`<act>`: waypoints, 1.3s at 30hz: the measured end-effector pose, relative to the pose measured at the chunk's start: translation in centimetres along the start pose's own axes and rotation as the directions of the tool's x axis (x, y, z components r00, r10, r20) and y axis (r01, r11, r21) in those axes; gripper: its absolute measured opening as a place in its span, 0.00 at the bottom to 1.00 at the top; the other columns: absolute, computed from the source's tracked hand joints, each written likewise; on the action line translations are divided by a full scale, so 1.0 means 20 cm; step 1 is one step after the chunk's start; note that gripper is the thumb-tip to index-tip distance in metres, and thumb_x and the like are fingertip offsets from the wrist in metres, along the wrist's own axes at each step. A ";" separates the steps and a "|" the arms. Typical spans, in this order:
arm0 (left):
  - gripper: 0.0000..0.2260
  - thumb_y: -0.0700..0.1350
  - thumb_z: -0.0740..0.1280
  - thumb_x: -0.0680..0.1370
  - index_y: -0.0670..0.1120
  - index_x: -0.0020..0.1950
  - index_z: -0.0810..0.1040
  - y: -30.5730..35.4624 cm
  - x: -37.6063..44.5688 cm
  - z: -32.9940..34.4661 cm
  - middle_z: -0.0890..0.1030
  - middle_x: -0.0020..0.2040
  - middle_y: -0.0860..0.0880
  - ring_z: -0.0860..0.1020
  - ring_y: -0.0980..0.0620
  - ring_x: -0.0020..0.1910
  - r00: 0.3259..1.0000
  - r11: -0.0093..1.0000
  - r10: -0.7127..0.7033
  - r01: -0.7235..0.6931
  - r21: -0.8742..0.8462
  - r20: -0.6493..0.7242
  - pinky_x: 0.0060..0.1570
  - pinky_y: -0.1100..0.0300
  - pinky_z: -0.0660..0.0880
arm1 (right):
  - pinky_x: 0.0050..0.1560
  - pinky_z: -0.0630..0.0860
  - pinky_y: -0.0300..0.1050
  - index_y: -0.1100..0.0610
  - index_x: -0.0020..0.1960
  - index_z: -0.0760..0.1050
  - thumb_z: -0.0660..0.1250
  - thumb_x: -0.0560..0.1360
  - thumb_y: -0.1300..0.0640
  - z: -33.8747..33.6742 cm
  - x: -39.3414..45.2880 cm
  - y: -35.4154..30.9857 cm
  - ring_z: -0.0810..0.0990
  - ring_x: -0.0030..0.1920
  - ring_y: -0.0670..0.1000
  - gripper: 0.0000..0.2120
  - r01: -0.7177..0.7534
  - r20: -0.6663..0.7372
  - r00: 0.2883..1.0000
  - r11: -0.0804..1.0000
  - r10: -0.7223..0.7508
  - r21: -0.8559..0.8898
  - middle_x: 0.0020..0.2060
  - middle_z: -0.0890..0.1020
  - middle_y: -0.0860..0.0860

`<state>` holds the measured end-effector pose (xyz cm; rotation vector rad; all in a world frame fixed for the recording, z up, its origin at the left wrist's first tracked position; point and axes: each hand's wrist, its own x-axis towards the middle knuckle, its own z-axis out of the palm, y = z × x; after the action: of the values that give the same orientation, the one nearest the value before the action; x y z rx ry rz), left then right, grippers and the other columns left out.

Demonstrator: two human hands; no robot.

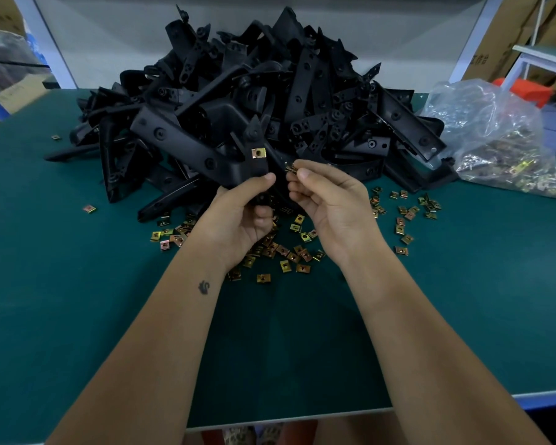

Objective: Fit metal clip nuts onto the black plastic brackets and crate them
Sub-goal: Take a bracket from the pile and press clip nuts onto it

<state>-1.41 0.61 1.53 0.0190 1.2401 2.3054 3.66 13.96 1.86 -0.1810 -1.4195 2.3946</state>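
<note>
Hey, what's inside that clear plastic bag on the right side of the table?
The clear plastic bag holds loose metal clip nuts, brass and silver coloured, heaped toward its lower right. The crinkled film glares, so how many there are, and whether anything else lies beneath them, cannot be seen.

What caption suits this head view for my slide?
Left hand holds a black bracket with one clip nut fitted; right hand pinches another.

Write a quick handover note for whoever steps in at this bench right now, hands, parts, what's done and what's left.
Left hand grips a black bracket with one clip nut already fitted near its top.
Right hand pinches a second clip nut just beside the bracket, not yet on.
Loose clip nuts lie on the green table; more in the plastic bag, right.
Bracket pile behind remains to do. No crate in view.
</note>
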 end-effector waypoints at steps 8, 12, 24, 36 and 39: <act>0.13 0.47 0.56 0.82 0.42 0.54 0.76 0.02 -0.02 0.02 0.77 0.41 0.47 0.67 0.55 0.26 0.989 0.984 -0.068 0.089 -0.152 0.133 0.24 0.66 0.66 | 0.43 0.78 0.39 0.62 0.48 0.81 0.69 0.73 0.71 0.00 0.00 0.00 0.82 0.39 0.48 0.07 0.039 -0.032 0.999 0.997 -0.041 -0.073 0.39 0.84 0.55; 0.11 0.46 0.57 0.82 0.43 0.53 0.76 0.01 -0.02 0.02 0.79 0.38 0.48 0.67 0.56 0.25 0.988 0.986 -0.057 0.078 -0.144 0.146 0.24 0.66 0.66 | 0.43 0.78 0.39 0.62 0.47 0.81 0.68 0.74 0.71 0.01 0.00 0.01 0.81 0.39 0.47 0.07 0.043 -0.005 0.999 0.990 -0.044 -0.133 0.39 0.83 0.54; 0.10 0.43 0.56 0.81 0.41 0.52 0.75 0.01 -0.03 0.02 0.79 0.35 0.46 0.68 0.56 0.27 0.984 0.994 -0.055 0.069 -0.079 0.167 0.25 0.67 0.68 | 0.49 0.78 0.44 0.57 0.44 0.83 0.70 0.73 0.70 0.02 -0.01 0.02 0.80 0.39 0.49 0.09 0.053 0.021 0.999 0.955 -0.049 -0.293 0.37 0.83 0.52; 0.10 0.43 0.59 0.80 0.40 0.56 0.76 0.01 -0.02 0.00 0.78 0.42 0.46 0.69 0.56 0.27 0.979 0.997 -0.044 0.056 -0.056 0.201 0.27 0.66 0.70 | 0.43 0.78 0.40 0.62 0.46 0.81 0.67 0.75 0.71 0.02 -0.01 0.01 0.79 0.38 0.46 0.07 0.010 -0.019 1.000 0.991 -0.013 -0.130 0.38 0.82 0.53; 0.10 0.43 0.60 0.78 0.41 0.55 0.77 0.00 -0.02 0.00 0.79 0.41 0.46 0.70 0.56 0.28 0.976 0.999 -0.045 0.049 -0.013 0.211 0.27 0.66 0.71 | 0.45 0.78 0.40 0.63 0.47 0.81 0.67 0.75 0.70 0.02 -0.01 0.01 0.79 0.39 0.48 0.06 0.019 0.000 1.000 0.985 -0.019 -0.174 0.39 0.82 0.55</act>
<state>-1.06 0.38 1.66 0.2200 1.1006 2.2091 3.68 13.38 1.87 -0.2116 -1.6223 2.2536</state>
